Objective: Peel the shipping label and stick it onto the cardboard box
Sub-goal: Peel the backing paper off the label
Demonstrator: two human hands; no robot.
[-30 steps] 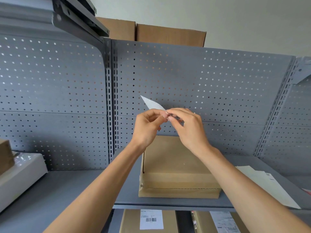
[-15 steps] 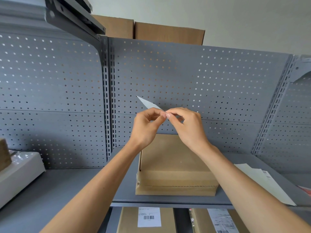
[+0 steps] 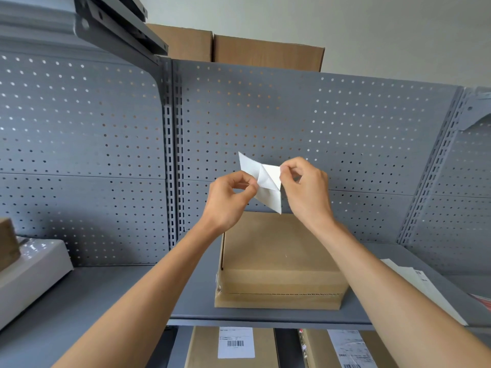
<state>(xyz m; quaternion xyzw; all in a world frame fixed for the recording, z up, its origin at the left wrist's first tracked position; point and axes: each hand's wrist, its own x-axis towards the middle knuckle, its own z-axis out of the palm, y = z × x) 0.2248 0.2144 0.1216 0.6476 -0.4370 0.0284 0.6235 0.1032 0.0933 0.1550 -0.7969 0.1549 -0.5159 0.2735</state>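
Note:
A white shipping label (image 3: pixel 265 181) is held up in front of the grey pegboard, above the box. One corner is peeled back into a folded triangle, so two layers show. My left hand (image 3: pixel 228 200) pinches the label's left edge. My right hand (image 3: pixel 305 189) pinches the peeled corner at its right. Below both hands, a plain brown cardboard box (image 3: pixel 279 261) lies flat on the grey shelf (image 3: pixel 194 296), its top bare.
White paper sheets (image 3: pixel 422 288) lie on the shelf at the right. A white device (image 3: pixel 32 272) sits at the left. Two labelled boxes (image 3: pixel 233 346) stand on the shelf below. Brown cartons (image 3: pixel 265 51) rest on top of the pegboard wall (image 3: pixel 345 128).
My hands have moved apart: the right hand pulled the label's corner to the right, and the peeled flap now shows. Before, the fingertips touched and only a thin white edge showed.

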